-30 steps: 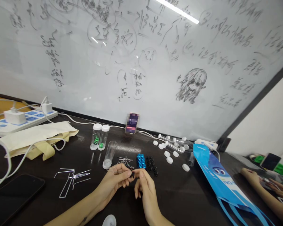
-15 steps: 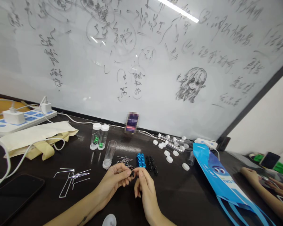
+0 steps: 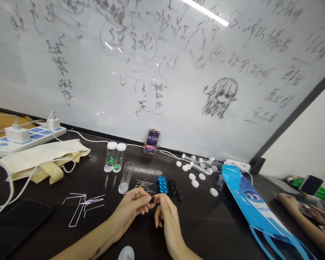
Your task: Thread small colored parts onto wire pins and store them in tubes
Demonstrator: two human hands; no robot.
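Observation:
My left hand (image 3: pixel 132 207) is closed, its thumb and forefinger pinching a small black piece (image 3: pixel 152 199). A thin metal wire seems to stick out behind those fingers. My right hand (image 3: pixel 166 213) meets it from the other side, fingertips pressed together against the piece. Just beyond the hands lie a heap of thin metal pins (image 3: pixel 144 185), a block of small blue pieces (image 3: pixel 162 184) and rows of small black pieces (image 3: pixel 174 190). An uncapped clear tube (image 3: pixel 127 177) stands left of the pins.
Two capped tubes (image 3: pixel 115 157) hold green pieces. Bent metal rods (image 3: pixel 83 206) and a dark phone (image 3: pixel 18 227) lie left. White caps (image 3: pixel 195 183) and clear tubes are scattered right, beside a blue bag (image 3: pixel 246 198). A round lid (image 3: pixel 126 253) lies in front. Another person's hands (image 3: pixel 311 213) are far right.
Both hands stay in nearly the same place. The black piece between the fingertips has turned slightly. The whole view has shifted a little.

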